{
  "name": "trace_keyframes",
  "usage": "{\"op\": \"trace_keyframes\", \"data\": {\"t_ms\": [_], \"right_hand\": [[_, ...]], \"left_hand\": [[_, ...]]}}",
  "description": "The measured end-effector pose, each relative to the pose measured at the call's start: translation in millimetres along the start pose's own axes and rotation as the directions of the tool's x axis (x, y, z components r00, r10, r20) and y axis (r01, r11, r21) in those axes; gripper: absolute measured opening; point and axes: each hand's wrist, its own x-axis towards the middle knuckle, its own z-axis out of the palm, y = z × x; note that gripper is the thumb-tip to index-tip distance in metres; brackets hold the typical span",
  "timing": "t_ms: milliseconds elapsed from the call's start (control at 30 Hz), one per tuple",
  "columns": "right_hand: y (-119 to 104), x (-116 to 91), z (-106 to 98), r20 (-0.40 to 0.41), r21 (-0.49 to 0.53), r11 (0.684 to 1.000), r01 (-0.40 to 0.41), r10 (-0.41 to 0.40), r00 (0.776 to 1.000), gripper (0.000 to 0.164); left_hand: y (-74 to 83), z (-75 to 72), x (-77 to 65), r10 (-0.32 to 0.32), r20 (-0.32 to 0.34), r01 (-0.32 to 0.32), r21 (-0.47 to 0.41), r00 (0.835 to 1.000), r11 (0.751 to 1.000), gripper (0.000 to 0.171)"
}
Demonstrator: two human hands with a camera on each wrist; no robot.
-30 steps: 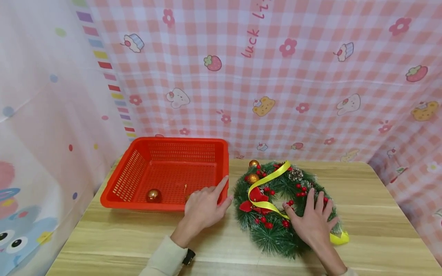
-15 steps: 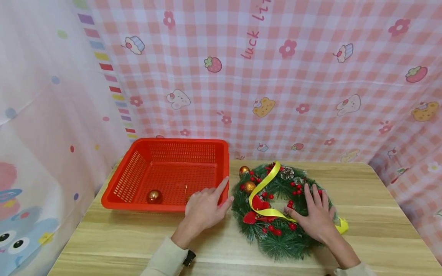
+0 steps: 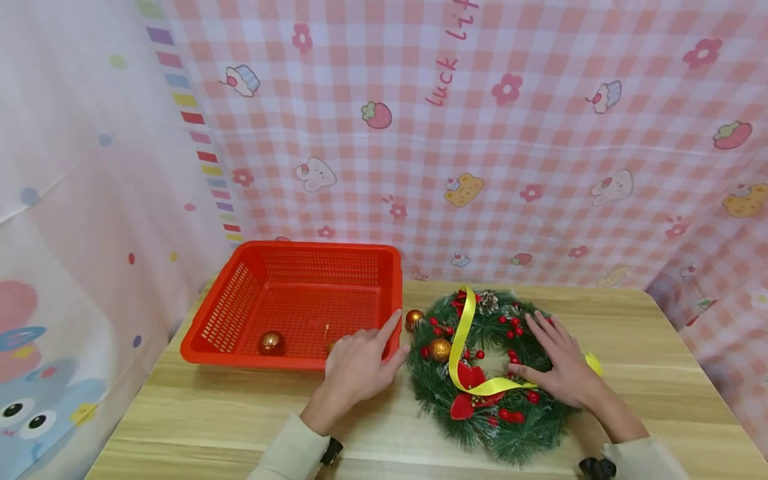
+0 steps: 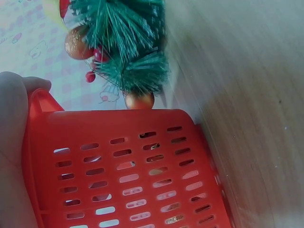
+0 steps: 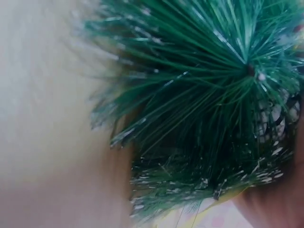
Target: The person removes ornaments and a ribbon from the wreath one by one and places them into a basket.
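A green Christmas wreath (image 3: pixel 525 437) lies on the table, decked with red berries, gold balls, a pinecone and a red bow. Over its right side my right hand (image 3: pixel 561 367) is spread, the fingers fairly straight and the thumb near the central hole. A yellow ribbon (image 3: pixel 459 343) curves across the wreath's left half. My left hand (image 3: pixel 360 367) rests at the front right corner of a red plastic basket (image 3: pixel 288 362), its index finger stretched along the rim. The right wrist view holds mostly blurred green needles (image 5: pixel 204 95).
In the basket lies a shiny gold ball (image 3: pixel 272 343); another ball (image 3: pixel 329 347) is mostly hidden behind my left hand. A gold ball (image 3: pixel 414 320) sits at the wreath's left edge, close to the basket. Behind the wooden table (image 3: pixel 198 420) hangs a pink checked curtain (image 3: pixel 432 153).
The wreath has turned counterclockwise under my right hand, its gold balls shifting down along the left side. My right hand has moved slightly right. The left hand stays on the basket.
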Motion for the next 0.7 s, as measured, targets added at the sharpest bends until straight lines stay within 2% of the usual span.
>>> {"op": "trace_keyframes", "data": {"t_ms": [200,300,400,567,633,700], "right_hand": [[8.5,5.4,-4.7,-0.021,0.040,0.996,0.075,-0.074,0.997,0.093],[6.7,3.9,-5.8,-0.040,0.025,0.996,0.082,-0.081,0.996,0.091],[0.3,-1.3,-7.1,-0.092,0.008,0.997,0.076,-0.075,0.993,0.087],[-19.2,-17.9,-9.6,-0.202,0.030,1.000,0.001,0.005,0.979,0.082],[-28.9,-24.5,-9.6,-0.233,0.036,0.997,-0.064,0.070,0.970,0.082],[-38.5,-29.2,-8.4,-0.229,0.045,0.986,-0.162,0.168,0.959,0.084]], "left_hand": [[0.6,-0.8,0.2,-0.009,0.013,0.009,0.007,1.000,1.000,0.064],[1.0,-0.7,0.4,-0.009,0.015,0.009,0.011,1.000,1.000,0.064],[0.8,-0.3,0.4,-0.008,0.013,0.007,0.015,1.000,1.000,0.064],[0.7,0.5,0.3,0.003,0.008,-0.003,0.019,1.000,1.000,0.067],[0.9,0.4,0.2,0.000,0.009,0.000,0.017,1.000,1.000,0.068],[1.1,0.0,0.4,-0.005,0.010,0.004,0.019,1.000,1.000,0.068]]}}
